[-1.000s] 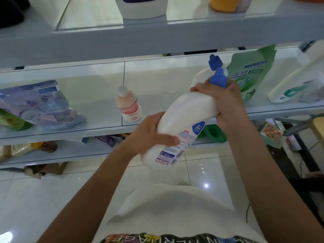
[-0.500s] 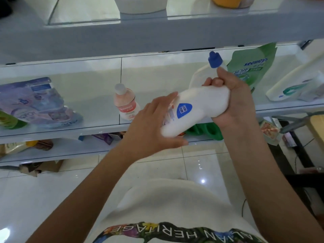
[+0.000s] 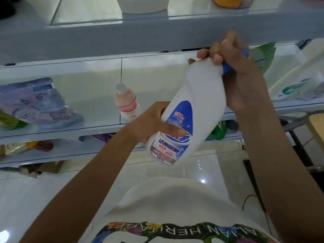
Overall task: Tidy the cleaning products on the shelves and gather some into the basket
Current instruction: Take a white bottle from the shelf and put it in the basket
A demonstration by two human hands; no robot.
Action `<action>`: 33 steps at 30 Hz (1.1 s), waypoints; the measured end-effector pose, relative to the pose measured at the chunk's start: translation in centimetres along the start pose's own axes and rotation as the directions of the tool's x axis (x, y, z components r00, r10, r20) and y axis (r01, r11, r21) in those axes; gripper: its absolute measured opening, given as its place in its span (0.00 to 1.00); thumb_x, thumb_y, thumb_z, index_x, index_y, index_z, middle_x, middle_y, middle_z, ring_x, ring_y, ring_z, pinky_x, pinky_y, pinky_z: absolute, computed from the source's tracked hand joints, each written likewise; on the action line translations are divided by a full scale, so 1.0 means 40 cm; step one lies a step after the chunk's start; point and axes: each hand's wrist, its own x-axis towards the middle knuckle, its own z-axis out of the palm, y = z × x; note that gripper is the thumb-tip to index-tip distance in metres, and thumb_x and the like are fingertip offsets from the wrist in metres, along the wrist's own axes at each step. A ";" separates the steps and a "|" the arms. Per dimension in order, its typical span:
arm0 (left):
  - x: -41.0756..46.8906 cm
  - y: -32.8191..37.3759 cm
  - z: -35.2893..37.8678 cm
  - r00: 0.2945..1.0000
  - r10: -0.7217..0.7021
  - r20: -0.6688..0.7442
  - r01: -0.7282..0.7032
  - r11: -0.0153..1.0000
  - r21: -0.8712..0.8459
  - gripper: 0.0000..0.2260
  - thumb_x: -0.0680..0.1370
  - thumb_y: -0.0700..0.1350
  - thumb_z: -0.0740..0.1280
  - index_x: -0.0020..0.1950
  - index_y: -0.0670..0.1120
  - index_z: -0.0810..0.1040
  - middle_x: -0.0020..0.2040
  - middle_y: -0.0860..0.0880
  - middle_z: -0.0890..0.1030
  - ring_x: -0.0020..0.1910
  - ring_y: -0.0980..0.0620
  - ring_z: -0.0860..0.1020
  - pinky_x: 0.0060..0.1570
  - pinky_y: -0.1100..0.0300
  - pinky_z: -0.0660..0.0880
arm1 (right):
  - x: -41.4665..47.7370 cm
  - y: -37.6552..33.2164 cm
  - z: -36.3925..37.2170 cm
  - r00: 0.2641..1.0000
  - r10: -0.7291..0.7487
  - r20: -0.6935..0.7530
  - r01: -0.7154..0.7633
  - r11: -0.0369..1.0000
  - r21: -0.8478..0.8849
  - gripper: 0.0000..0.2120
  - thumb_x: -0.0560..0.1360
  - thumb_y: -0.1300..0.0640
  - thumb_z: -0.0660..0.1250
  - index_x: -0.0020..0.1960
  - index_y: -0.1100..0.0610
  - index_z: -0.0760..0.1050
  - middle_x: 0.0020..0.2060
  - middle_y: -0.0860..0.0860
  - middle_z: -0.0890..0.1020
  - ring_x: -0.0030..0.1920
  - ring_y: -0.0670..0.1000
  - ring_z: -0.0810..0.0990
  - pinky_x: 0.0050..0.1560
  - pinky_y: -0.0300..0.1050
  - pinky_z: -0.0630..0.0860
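I hold a white cleaner bottle (image 3: 198, 106) with a blue cap and blue label in front of the middle shelf, tilted, its base toward me. My right hand (image 3: 235, 67) grips its neck and cap at the top. Down at the lower body, my left hand (image 3: 150, 123) grips the bottle, thumb pressed on the front label. On the glass shelf (image 3: 84, 130) behind stand a small pink bottle (image 3: 127, 104) and a green refill pouch (image 3: 263, 57), partly hidden by my right hand. No basket is in view.
A purple-blue refill pack (image 3: 36, 102) and a green item (image 3: 8, 120) lie at the shelf's left; white packs (image 3: 298, 85) lie at its right. A white jug (image 3: 142, 4) and an orange container (image 3: 226, 1) stand on the upper shelf. The lower shelf holds more packages above a tiled floor.
The bottle has turned so its front label faces me and stands more upright. My right hand rose with the neck; my left hand moved from the base to the bottle's left side.
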 end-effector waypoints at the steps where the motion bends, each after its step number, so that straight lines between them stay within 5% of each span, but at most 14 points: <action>1: 0.005 -0.015 0.008 0.999 -0.008 0.049 0.014 0.992 -0.125 0.19 0.57 0.46 0.80 0.46 0.47 0.82 0.40 0.50 0.85 0.38 0.50 0.84 0.36 0.58 0.80 | 0.006 0.017 -0.010 0.999 0.036 0.032 -0.037 0.999 0.036 0.08 0.68 0.59 0.74 0.36 0.55 0.75 0.34 0.50 0.78 0.48 0.53 0.80 0.57 0.58 0.74; 4: 0.014 -0.054 0.047 0.997 -0.076 0.029 0.082 0.923 -0.375 0.15 0.51 0.51 0.82 0.34 0.51 0.84 0.31 0.52 0.83 0.29 0.56 0.81 0.31 0.64 0.78 | 0.013 0.074 -0.039 0.969 0.239 -0.067 -0.224 0.957 0.183 0.10 0.68 0.65 0.73 0.40 0.56 0.72 0.37 0.51 0.77 0.45 0.52 0.78 0.53 0.61 0.75; 7: 0.015 -0.067 0.062 0.965 -0.245 -0.095 0.192 0.903 -0.384 0.16 0.61 0.57 0.77 0.37 0.47 0.82 0.36 0.46 0.82 0.33 0.50 0.80 0.37 0.60 0.77 | -0.001 0.103 -0.073 0.900 0.327 -0.289 -0.273 0.938 0.214 0.09 0.72 0.66 0.67 0.40 0.55 0.70 0.34 0.50 0.77 0.39 0.50 0.78 0.48 0.57 0.76; 9: 0.007 -0.068 0.059 0.945 -0.267 -0.186 0.242 0.959 -0.148 0.20 0.70 0.61 0.69 0.47 0.44 0.76 0.44 0.46 0.79 0.41 0.48 0.77 0.45 0.55 0.72 | -0.015 0.103 -0.094 0.836 0.285 -0.469 -0.240 0.958 0.154 0.09 0.72 0.65 0.68 0.39 0.55 0.71 0.33 0.51 0.78 0.37 0.50 0.79 0.50 0.57 0.76; 11: -0.019 -0.068 0.054 0.954 -0.208 -0.218 0.231 0.969 0.088 0.16 0.76 0.61 0.64 0.56 0.51 0.74 0.50 0.55 0.79 0.45 0.57 0.78 0.47 0.61 0.74 | -0.030 0.095 -0.099 0.709 0.184 -0.681 -0.218 0.975 0.036 0.11 0.73 0.66 0.69 0.37 0.56 0.71 0.30 0.51 0.79 0.33 0.49 0.79 0.45 0.51 0.79; 13: -0.061 -0.078 0.044 0.979 -0.119 -0.168 0.163 0.946 0.279 0.25 0.72 0.61 0.69 0.68 0.59 0.67 0.60 0.62 0.74 0.54 0.65 0.75 0.50 0.66 0.76 | -0.046 0.088 -0.102 0.574 0.082 -0.815 -0.185 0.982 -0.031 0.10 0.73 0.67 0.69 0.38 0.58 0.70 0.30 0.51 0.77 0.28 0.47 0.78 0.34 0.43 0.80; 16: -0.097 -0.105 0.044 0.976 0.084 -0.201 0.037 0.845 0.533 0.36 0.66 0.55 0.78 0.70 0.61 0.66 0.62 0.66 0.73 0.59 0.65 0.72 0.53 0.65 0.73 | -0.061 0.091 -0.116 0.442 0.080 -0.894 -0.202 0.979 -0.012 0.07 0.72 0.66 0.70 0.49 0.63 0.74 0.36 0.53 0.80 0.30 0.47 0.81 0.28 0.40 0.78; 18: -0.094 -0.117 0.043 0.962 0.109 -0.249 0.028 0.873 0.487 0.33 0.66 0.52 0.79 0.68 0.60 0.70 0.59 0.64 0.76 0.58 0.63 0.74 0.52 0.64 0.73 | -0.063 0.085 -0.121 0.458 0.200 -0.866 -0.299 0.952 0.061 0.12 0.70 0.64 0.72 0.53 0.62 0.77 0.43 0.54 0.84 0.39 0.52 0.83 0.36 0.45 0.81; 21: -0.087 -0.134 0.031 0.971 0.011 -0.237 0.015 0.994 0.107 0.26 0.66 0.53 0.73 0.63 0.54 0.74 0.56 0.54 0.82 0.54 0.53 0.81 0.50 0.53 0.80 | -0.076 0.067 -0.127 0.619 0.309 -0.722 -0.380 0.922 0.069 0.03 0.71 0.62 0.70 0.39 0.57 0.80 0.37 0.51 0.84 0.38 0.51 0.83 0.41 0.46 0.80; 23: -0.082 -0.150 0.010 0.973 -0.081 -0.216 0.044 0.984 -0.173 0.27 0.66 0.56 0.73 0.63 0.48 0.76 0.53 0.47 0.84 0.50 0.44 0.83 0.46 0.44 0.79 | -0.101 0.069 -0.137 0.764 0.330 -0.554 -0.272 0.944 0.187 0.06 0.71 0.60 0.68 0.36 0.57 0.79 0.38 0.53 0.84 0.45 0.53 0.83 0.48 0.50 0.80; 25: -0.077 -0.165 -0.004 0.985 -0.121 -0.124 0.082 0.957 -0.280 0.29 0.65 0.62 0.73 0.61 0.48 0.79 0.53 0.45 0.84 0.50 0.42 0.82 0.48 0.43 0.76 | -0.124 0.089 -0.135 0.901 0.257 -0.349 -0.123 0.924 0.362 0.07 0.69 0.58 0.70 0.42 0.60 0.74 0.41 0.54 0.83 0.54 0.57 0.80 0.59 0.54 0.75; 28: -0.074 -0.183 -0.001 0.975 -0.211 -0.075 0.154 0.876 -0.457 0.23 0.68 0.61 0.72 0.58 0.50 0.81 0.53 0.46 0.84 0.50 0.46 0.82 0.48 0.49 0.78 | -0.122 0.120 -0.107 0.915 0.179 -0.362 -0.021 0.917 0.399 0.15 0.62 0.56 0.75 0.42 0.60 0.73 0.37 0.54 0.81 0.49 0.57 0.80 0.59 0.53 0.73; 30: -0.061 -0.184 0.009 0.929 -0.321 -0.184 0.229 0.889 -0.396 0.14 0.77 0.55 0.64 0.59 0.49 0.78 0.53 0.46 0.84 0.50 0.49 0.82 0.46 0.57 0.80 | -0.112 0.117 -0.082 0.863 0.178 -0.473 0.015 0.926 0.376 0.09 0.63 0.60 0.72 0.38 0.59 0.73 0.33 0.53 0.79 0.41 0.56 0.80 0.51 0.49 0.77; 33: -0.049 -0.169 0.024 0.916 -0.168 -0.365 0.258 0.942 0.214 0.14 0.79 0.55 0.63 0.63 0.52 0.71 0.59 0.49 0.77 0.55 0.53 0.78 0.49 0.63 0.77 | -0.095 0.114 -0.039 0.714 0.189 -0.674 0.001 0.962 0.272 0.07 0.72 0.61 0.65 0.36 0.57 0.73 0.29 0.51 0.78 0.33 0.51 0.77 0.39 0.42 0.76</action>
